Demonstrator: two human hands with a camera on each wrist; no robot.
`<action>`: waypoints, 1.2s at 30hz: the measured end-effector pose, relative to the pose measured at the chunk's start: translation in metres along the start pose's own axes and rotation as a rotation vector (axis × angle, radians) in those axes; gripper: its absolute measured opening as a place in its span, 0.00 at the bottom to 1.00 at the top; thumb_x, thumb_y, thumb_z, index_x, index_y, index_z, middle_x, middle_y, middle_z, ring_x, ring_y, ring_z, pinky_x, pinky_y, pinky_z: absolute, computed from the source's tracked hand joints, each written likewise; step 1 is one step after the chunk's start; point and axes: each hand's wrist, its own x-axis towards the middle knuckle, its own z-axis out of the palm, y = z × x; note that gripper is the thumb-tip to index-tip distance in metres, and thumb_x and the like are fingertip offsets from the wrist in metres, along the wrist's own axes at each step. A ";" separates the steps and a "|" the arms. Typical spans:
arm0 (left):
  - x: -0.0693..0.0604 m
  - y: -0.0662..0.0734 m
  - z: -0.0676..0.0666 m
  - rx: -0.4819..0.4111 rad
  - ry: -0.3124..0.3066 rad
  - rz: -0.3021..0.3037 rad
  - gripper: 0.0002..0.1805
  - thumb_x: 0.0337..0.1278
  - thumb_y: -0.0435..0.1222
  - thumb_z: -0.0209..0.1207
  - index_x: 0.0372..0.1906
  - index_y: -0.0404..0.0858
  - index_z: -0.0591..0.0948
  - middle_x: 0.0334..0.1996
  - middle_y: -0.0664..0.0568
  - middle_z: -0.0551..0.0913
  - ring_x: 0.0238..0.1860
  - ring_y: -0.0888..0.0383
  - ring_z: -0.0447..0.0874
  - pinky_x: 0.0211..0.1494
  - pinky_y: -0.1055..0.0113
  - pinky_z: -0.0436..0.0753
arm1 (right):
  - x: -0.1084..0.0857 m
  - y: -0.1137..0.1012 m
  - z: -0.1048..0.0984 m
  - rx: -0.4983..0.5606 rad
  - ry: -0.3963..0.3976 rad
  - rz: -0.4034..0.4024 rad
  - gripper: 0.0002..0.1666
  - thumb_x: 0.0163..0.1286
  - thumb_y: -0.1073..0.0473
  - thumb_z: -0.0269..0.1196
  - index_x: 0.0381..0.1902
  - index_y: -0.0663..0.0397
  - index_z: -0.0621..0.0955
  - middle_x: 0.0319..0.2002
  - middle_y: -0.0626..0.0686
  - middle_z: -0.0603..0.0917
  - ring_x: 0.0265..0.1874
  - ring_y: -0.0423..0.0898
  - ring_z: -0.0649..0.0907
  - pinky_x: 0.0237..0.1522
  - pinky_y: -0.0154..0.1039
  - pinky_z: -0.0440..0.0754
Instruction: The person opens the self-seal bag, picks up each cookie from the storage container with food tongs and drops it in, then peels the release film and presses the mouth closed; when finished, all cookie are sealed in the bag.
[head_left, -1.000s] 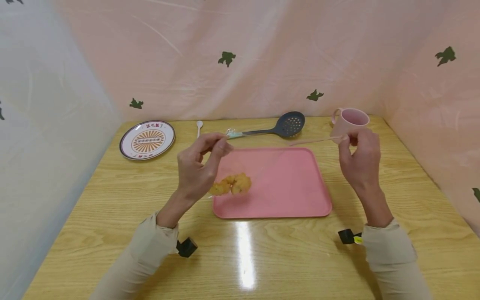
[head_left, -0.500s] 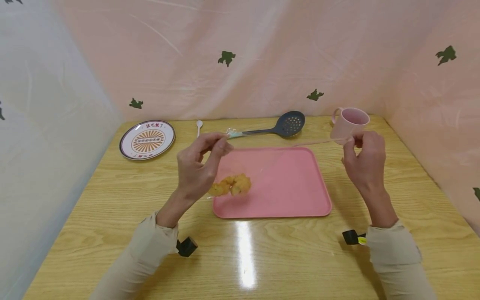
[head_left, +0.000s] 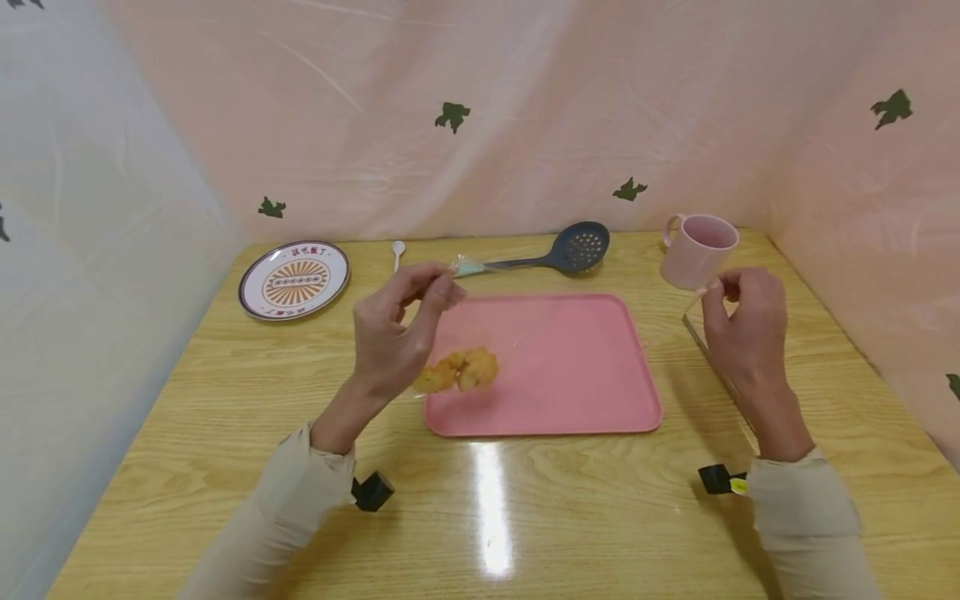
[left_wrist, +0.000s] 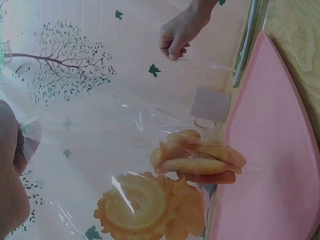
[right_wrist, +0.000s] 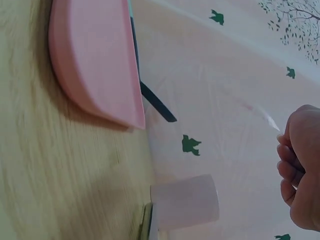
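My left hand [head_left: 393, 329] pinches the top of a clear plastic bag [left_wrist: 75, 130] above the tray's left part. Golden-brown, pastry-like pieces [head_left: 468, 369] sit in the bag's lower part; one round piece [left_wrist: 132, 205] has a scalloped edge. My right hand [head_left: 750, 333] is raised in front of the pink mug [head_left: 693, 254], finger and thumb together on a thin, clear plastic strip [left_wrist: 207, 64]. Whether that strip joins the bag cannot be told. The pink tray [head_left: 570, 375] lies below, between both hands.
At the back are a patterned plate [head_left: 295, 282], a small white spoon [head_left: 398, 250] and a dark slotted skimmer [head_left: 581, 247] with a pale green handle end. A long thin dark item [head_left: 701, 342] lies right of the tray, partly behind my right arm. Curtains enclose the table.
My right hand has moved right and slightly toward me with the strip, which no longer stretches leftward past the mug. The thin dark item has come into view. My left hand stays nearly still.
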 end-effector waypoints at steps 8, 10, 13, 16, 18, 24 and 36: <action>-0.001 0.000 -0.002 -0.009 0.012 -0.015 0.07 0.59 0.14 0.60 0.40 0.22 0.83 0.29 0.40 0.88 0.29 0.48 0.88 0.39 0.69 0.86 | -0.005 0.017 -0.017 -0.039 -0.161 0.011 0.06 0.67 0.74 0.57 0.34 0.76 0.78 0.31 0.70 0.77 0.34 0.62 0.73 0.43 0.54 0.65; -0.002 0.001 -0.002 -0.014 0.023 -0.020 0.08 0.59 0.13 0.60 0.40 0.23 0.83 0.29 0.40 0.88 0.29 0.48 0.88 0.38 0.69 0.86 | -0.005 0.022 -0.022 -0.053 -0.178 0.038 0.07 0.68 0.72 0.56 0.34 0.76 0.79 0.32 0.70 0.78 0.34 0.62 0.74 0.42 0.51 0.66; -0.002 0.000 -0.001 -0.014 0.029 -0.022 0.08 0.58 0.13 0.60 0.40 0.23 0.83 0.28 0.40 0.88 0.28 0.48 0.88 0.38 0.70 0.85 | -0.005 0.026 -0.030 -0.070 -0.180 0.070 0.09 0.68 0.70 0.55 0.34 0.75 0.80 0.33 0.70 0.79 0.33 0.59 0.74 0.41 0.45 0.65; -0.003 0.001 -0.001 -0.016 0.031 -0.020 0.08 0.58 0.13 0.60 0.40 0.23 0.83 0.28 0.40 0.88 0.28 0.48 0.88 0.38 0.70 0.85 | -0.005 0.029 -0.038 -0.081 -0.179 0.082 0.10 0.68 0.70 0.55 0.34 0.75 0.80 0.33 0.69 0.79 0.33 0.56 0.72 0.41 0.39 0.64; -0.003 0.001 -0.001 -0.018 0.030 -0.019 0.08 0.59 0.13 0.60 0.40 0.22 0.83 0.28 0.40 0.88 0.28 0.48 0.88 0.38 0.70 0.85 | -0.005 0.030 -0.043 -0.087 -0.188 0.089 0.09 0.68 0.70 0.55 0.34 0.75 0.80 0.33 0.69 0.79 0.33 0.53 0.71 0.42 0.36 0.63; -0.003 0.001 -0.001 -0.021 0.030 -0.016 0.07 0.59 0.13 0.59 0.40 0.22 0.83 0.28 0.40 0.88 0.28 0.48 0.88 0.38 0.70 0.85 | -0.006 0.034 -0.056 -0.109 -0.236 0.110 0.09 0.69 0.69 0.56 0.35 0.73 0.81 0.34 0.67 0.79 0.34 0.47 0.70 0.41 0.33 0.63; -0.004 0.001 0.000 -0.017 0.037 -0.016 0.07 0.59 0.14 0.60 0.39 0.23 0.83 0.28 0.40 0.88 0.28 0.49 0.88 0.38 0.70 0.85 | -0.012 0.039 -0.050 -0.109 -0.427 0.071 0.09 0.72 0.69 0.56 0.38 0.74 0.80 0.33 0.68 0.80 0.35 0.62 0.76 0.39 0.45 0.68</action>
